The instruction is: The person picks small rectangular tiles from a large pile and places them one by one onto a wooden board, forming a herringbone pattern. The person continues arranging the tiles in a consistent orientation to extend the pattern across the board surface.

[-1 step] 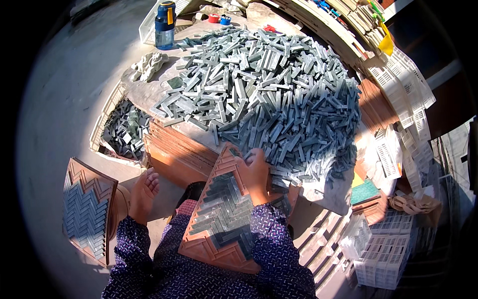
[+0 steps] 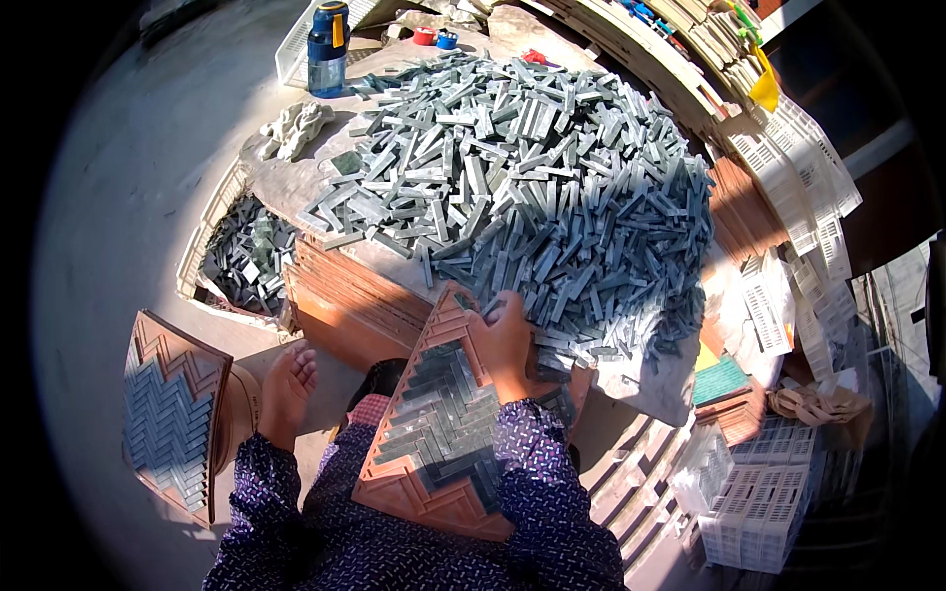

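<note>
A terracotta-coloured herringbone mould (image 2: 419, 500) rests tilted across my lap, partly filled with dark green-grey stone strips (image 2: 439, 419). My right hand (image 2: 503, 340) is over its far right part, with the fingers pinched together. What they hold, if anything, is hidden by the hand. Just beyond lies a big heap of loose grey-green stone strips (image 2: 552, 177) on a table. My left hand (image 2: 287, 389) hovers left of the mould, palm turned inward, fingers loosely bent and nothing in them. Another mould, filled with bluish-grey strips (image 2: 172, 419), stands at the left.
A stack of terracotta moulds (image 2: 355, 295) leans at the table's near edge, beside a crate (image 2: 192, 261) of dark pieces. A blue bottle (image 2: 327, 54) and crumpled white gloves (image 2: 296, 128) are at the back left. White plastic crates (image 2: 759, 502) stand at the right.
My left hand has shifted very slightly, its fingers a little higher and further right. My right hand and the mould look almost unmoved.
</note>
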`<action>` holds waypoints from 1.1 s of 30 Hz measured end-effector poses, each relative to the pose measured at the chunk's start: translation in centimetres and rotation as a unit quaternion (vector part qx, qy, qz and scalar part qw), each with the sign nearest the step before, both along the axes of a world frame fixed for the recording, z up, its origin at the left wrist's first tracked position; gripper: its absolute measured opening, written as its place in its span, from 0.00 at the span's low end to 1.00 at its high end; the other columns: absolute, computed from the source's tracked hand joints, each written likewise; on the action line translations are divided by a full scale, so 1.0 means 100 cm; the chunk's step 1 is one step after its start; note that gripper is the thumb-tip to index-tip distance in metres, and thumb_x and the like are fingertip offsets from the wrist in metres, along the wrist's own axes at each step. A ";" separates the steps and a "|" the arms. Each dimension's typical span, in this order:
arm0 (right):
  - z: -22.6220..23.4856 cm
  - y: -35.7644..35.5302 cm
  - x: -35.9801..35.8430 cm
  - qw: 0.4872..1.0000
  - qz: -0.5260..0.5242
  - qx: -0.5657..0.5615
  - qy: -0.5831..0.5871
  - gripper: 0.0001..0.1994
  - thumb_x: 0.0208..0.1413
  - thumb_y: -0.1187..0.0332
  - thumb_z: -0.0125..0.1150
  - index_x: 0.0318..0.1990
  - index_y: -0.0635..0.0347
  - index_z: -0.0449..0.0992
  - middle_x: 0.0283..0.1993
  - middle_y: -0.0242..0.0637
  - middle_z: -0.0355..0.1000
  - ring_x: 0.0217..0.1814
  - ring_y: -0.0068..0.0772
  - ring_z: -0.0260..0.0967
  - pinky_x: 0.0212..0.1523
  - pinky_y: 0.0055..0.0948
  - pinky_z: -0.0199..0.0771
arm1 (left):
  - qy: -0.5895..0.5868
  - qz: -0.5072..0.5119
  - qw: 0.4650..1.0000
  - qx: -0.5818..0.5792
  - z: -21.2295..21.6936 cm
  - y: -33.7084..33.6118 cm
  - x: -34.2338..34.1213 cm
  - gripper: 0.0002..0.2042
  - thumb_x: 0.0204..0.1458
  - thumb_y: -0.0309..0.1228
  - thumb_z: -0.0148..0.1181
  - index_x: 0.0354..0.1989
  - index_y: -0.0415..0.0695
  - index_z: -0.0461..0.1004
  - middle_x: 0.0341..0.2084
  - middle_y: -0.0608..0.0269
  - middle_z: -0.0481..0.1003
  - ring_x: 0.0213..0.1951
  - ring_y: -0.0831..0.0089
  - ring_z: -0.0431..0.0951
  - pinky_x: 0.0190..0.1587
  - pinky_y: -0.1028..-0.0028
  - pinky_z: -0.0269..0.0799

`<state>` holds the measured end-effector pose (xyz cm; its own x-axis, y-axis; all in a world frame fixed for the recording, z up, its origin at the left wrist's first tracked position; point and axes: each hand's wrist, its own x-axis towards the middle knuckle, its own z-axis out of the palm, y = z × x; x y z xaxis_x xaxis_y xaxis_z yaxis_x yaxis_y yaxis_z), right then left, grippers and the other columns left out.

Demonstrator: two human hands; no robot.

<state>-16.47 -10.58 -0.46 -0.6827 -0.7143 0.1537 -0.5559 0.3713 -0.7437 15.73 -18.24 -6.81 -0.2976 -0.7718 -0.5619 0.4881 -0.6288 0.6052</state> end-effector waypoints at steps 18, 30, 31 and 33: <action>0.004 0.044 -0.007 0.974 0.201 0.066 -0.080 0.14 0.48 0.78 0.61 0.44 0.67 0.76 0.28 0.37 0.75 0.28 0.20 0.70 0.31 0.20 0.70 | -0.043 -0.043 0.994 -0.088 0.019 0.020 -0.034 0.07 0.59 0.29 0.50 0.41 0.43 0.73 0.30 0.69 0.75 0.31 0.83 0.73 0.36 0.82 0.70; -0.002 0.041 0.005 0.978 0.191 0.073 0.050 0.07 0.47 0.76 0.60 0.35 0.64 0.76 0.24 0.45 0.72 0.25 0.42 0.73 0.27 0.32 0.71 | -0.057 -0.084 0.988 -0.113 0.025 0.039 -0.050 0.07 0.59 0.28 0.50 0.39 0.41 0.73 0.29 0.67 0.74 0.31 0.82 0.72 0.36 0.82 0.70; 0.001 0.037 0.003 0.976 0.198 0.074 0.056 0.06 0.47 0.75 0.61 0.35 0.63 0.76 0.25 0.45 0.72 0.26 0.44 0.73 0.28 0.34 0.72 | -0.046 -0.088 0.988 -0.116 0.027 0.039 -0.054 0.07 0.59 0.28 0.50 0.39 0.40 0.73 0.29 0.67 0.74 0.31 0.82 0.72 0.36 0.82 0.70; 0.005 0.028 0.003 0.980 0.166 0.050 0.097 0.07 0.47 0.74 0.61 0.34 0.63 0.75 0.29 0.46 0.73 0.29 0.45 0.73 0.31 0.36 0.72 | -0.048 -0.099 0.986 -0.121 0.034 0.042 -0.056 0.06 0.59 0.28 0.50 0.39 0.40 0.73 0.29 0.66 0.74 0.31 0.82 0.72 0.36 0.82 0.70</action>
